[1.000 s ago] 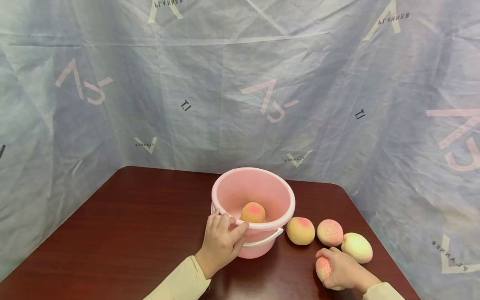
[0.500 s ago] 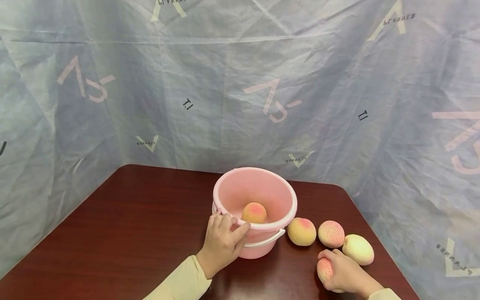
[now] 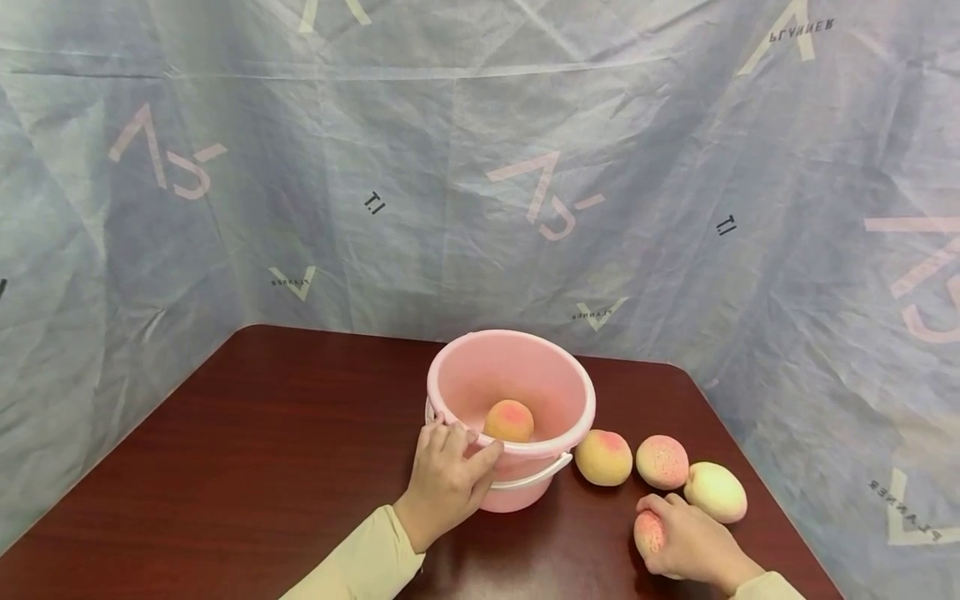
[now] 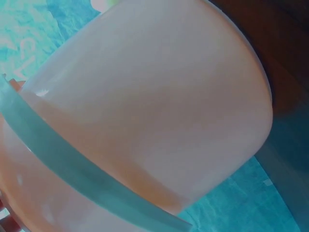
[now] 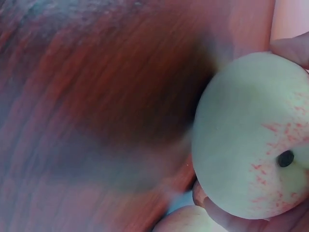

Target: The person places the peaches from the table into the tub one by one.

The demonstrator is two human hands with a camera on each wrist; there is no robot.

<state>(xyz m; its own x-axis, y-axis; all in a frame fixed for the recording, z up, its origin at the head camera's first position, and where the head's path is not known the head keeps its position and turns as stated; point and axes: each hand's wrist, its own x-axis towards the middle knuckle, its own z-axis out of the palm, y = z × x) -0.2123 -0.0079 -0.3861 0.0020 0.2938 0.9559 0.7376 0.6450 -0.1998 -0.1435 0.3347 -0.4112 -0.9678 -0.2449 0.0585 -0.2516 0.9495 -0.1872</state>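
A pink bucket [image 3: 517, 367] stands on the table, and one yellow-red peach [image 3: 510, 421] lies inside it. My left hand [image 3: 446, 479] holds the bucket's near left rim, thumb outside and fingertips over the edge. The left wrist view is filled by the bucket's side wall [image 4: 159, 96] and its handle [image 4: 87, 174]. At the right, my right hand [image 3: 693, 537] grips a pale peach with pink speckles [image 3: 648, 531], low over the table. In the right wrist view that peach [image 5: 241, 135] shows a dark stem spot, with fingers on either side of it.
Right of the bucket lie a yellow-red peach [image 3: 603, 458], a pink speckled peach [image 3: 662, 462] and a cream-coloured peach [image 3: 716, 492] near the table's right edge. The white bucket handle [image 3: 532, 477] hangs down in front. Grey printed cloth [image 3: 442, 167] surrounds the dark red table [image 3: 285, 433].
The head view shifts slightly. Both hands keep their holds on the bucket rim and the peach, with no clear movement of either.
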